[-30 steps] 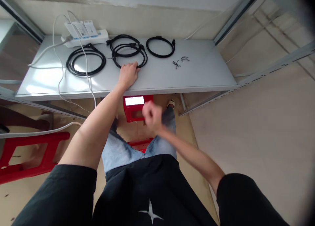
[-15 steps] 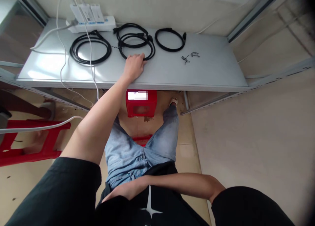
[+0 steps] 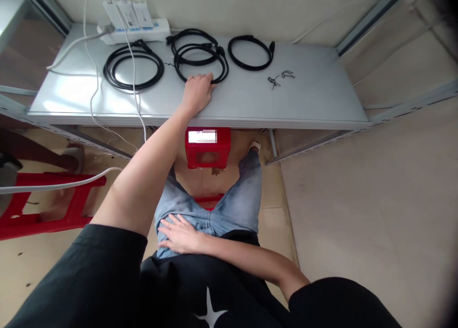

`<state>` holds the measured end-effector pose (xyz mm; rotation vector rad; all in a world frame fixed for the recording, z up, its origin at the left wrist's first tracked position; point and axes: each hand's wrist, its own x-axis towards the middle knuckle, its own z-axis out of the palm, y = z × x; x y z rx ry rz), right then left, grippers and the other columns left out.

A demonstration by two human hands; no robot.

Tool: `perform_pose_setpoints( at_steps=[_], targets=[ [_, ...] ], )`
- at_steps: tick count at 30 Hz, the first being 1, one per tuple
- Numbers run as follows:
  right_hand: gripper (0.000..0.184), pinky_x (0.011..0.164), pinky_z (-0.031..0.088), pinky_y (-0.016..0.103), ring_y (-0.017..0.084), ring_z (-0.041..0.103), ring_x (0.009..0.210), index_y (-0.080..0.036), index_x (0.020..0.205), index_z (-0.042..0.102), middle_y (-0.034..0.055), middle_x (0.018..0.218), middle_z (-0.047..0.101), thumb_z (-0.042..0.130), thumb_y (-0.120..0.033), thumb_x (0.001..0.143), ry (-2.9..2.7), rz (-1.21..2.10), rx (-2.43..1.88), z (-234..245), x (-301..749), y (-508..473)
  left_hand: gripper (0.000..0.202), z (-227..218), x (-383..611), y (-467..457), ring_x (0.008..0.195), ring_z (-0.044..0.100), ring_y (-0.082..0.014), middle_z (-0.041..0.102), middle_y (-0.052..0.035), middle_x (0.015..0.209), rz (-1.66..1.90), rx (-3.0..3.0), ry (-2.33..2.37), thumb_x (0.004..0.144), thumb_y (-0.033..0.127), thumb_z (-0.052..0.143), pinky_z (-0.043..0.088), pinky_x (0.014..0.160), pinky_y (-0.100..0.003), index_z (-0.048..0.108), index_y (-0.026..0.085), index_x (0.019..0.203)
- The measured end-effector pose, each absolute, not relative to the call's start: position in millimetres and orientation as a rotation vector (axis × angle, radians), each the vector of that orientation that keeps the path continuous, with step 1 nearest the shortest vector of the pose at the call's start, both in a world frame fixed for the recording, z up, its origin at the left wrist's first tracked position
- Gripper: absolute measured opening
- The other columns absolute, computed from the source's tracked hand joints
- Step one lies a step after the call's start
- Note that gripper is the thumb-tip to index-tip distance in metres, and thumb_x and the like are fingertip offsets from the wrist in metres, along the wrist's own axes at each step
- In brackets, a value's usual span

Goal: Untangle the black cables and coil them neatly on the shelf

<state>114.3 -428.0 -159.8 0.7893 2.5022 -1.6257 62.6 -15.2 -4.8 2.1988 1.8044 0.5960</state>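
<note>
My left hand (image 3: 198,93) is on the grey shelf with its fingers curled over the near edge of a coiled black cable (image 3: 225,75). Behind that coil, and partly overlapped by it, lies another black cable coil (image 3: 191,31). A third coil (image 3: 107,76) rests to the left and a smaller one (image 3: 246,67) to the right. My right hand (image 3: 181,235) lies flat on my left thigh, fingers spread, holding nothing. Two small black twist ties (image 3: 274,82) sit on the shelf's right part.
A white power strip (image 3: 157,32) with several plugged-in white adapters stands at the back left. Thin white cords (image 3: 134,75) hang across the shelf's front edge (image 3: 250,123). Below is a red stool (image 3: 207,151); another red stool (image 3: 67,209) and a person's leg (image 3: 39,151) are at left.
My right hand has come out from the waist of my shirt and now lies spread on my thigh. The left hand stays at the same coil; the view has shifted slightly.
</note>
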Motion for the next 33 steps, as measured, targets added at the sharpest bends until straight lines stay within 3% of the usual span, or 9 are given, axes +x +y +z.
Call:
perform_pose_setpoints(
  at_steps=[4,6,11,14,18,23,27,29,33],
  targets=[
    [0.043,0.113,0.056,0.041,0.027,0.072,0.131,-0.019,0.146,0.067,0.0083,0.127,0.082,0.046,-0.034,0.112,2.065,-2.209,0.874,-172.9,135.2,-354.8,0.063,-3.3,63.1,-14.5,0.142,0.052,-0.0391,0.075,-0.0173,0.120,0.569,2.190,1.819,0.110,0.068,0.033,0.032,0.118,-0.054,0.063,0.021,0.138],
    [0.048,0.102,0.061,0.042,0.024,0.079,0.110,-0.016,0.147,0.065,0.0114,0.113,0.083,0.032,-0.026,0.114,1.948,-2.114,1.367,-174.5,175.7,-322.7,0.063,-2.3,63.2,-13.9,0.142,0.052,-0.0389,0.075,-0.0166,0.118,0.555,2.184,1.818,0.109,0.071,0.035,0.032,0.117,-0.053,0.063,0.023,0.138],
    [0.054,0.132,0.033,0.060,0.039,0.047,0.157,-0.022,0.155,0.064,0.0205,0.165,0.053,0.054,-0.034,0.103,1.975,-1.146,2.459,-190.5,321.6,-315.0,0.066,0.5,64.4,-13.8,0.138,0.054,-0.0390,0.075,-0.0144,0.106,0.517,2.199,1.840,0.106,0.077,0.035,0.033,0.114,-0.051,0.064,0.023,0.131],
    [0.085,0.132,0.029,0.068,0.046,0.029,0.168,-0.019,0.174,0.039,0.0254,0.181,0.025,0.062,-0.048,0.097,1.558,-1.169,2.577,-213.3,369.4,-338.5,0.075,3.0,66.3,-15.6,0.137,0.052,-0.0326,0.073,-0.0109,0.091,0.473,2.205,1.872,0.107,0.080,0.022,0.030,0.115,-0.048,0.064,0.021,0.126],
    [0.081,0.132,0.032,0.064,0.042,0.030,0.168,-0.026,0.178,0.030,0.0211,0.186,0.012,0.049,-0.052,0.103,1.463,-1.216,2.677,-244.8,375.6,-344.6,0.074,7.7,68.1,-19.9,0.134,0.052,-0.0296,0.069,-0.0085,0.079,0.427,2.196,1.886,0.105,0.080,0.016,0.028,0.114,-0.045,0.065,0.025,0.116],
    [0.084,0.135,0.032,0.050,0.031,0.028,0.170,-0.023,0.173,0.042,0.0161,0.182,0.030,0.056,-0.054,0.096,1.552,-1.523,2.717,-259.5,402.0,-331.5,0.083,13.5,69.4,-25.4,0.130,0.047,-0.0235,0.060,-0.0051,0.065,0.358,2.200,1.917,0.101,0.083,0.001,0.027,0.113,-0.042,0.063,0.028,0.106],
    [0.073,0.110,0.058,0.043,0.029,0.060,0.149,-0.022,0.165,0.052,0.0182,0.167,0.054,0.045,-0.052,0.099,1.268,-1.928,2.816,-255.8,441.2,-351.2,0.081,13.5,69.1,-25.5,0.128,0.048,-0.0228,0.056,-0.0040,0.062,0.373,2.225,1.924,0.103,0.081,0.000,0.027,0.112,-0.043,0.060,0.028,0.104],
    [0.074,0.094,0.063,0.041,0.030,0.075,0.122,-0.016,0.161,0.052,0.0235,0.150,0.067,0.046,-0.044,0.094,1.014,-1.877,2.957,-255.4,446.7,-370.5,0.076,11.4,68.1,-24.3,0.129,0.048,-0.0234,0.058,-0.0040,0.064,0.398,2.226,1.916,0.106,0.078,0.004,0.028,0.112,-0.043,0.061,0.027,0.106],
    [0.060,0.090,0.061,0.041,0.027,0.074,0.099,-0.012,0.129,0.064,0.0203,0.117,0.074,0.048,-0.037,0.076,1.078,-1.405,3.359,-258.8,424.3,-410.7,0.058,4.8,65.7,-20.8,0.132,0.054,-0.0297,0.072,-0.0085,0.087,0.527,2.250,1.866,0.111,0.066,0.025,0.033,0.111,-0.045,0.064,0.023,0.114]
  ],
)
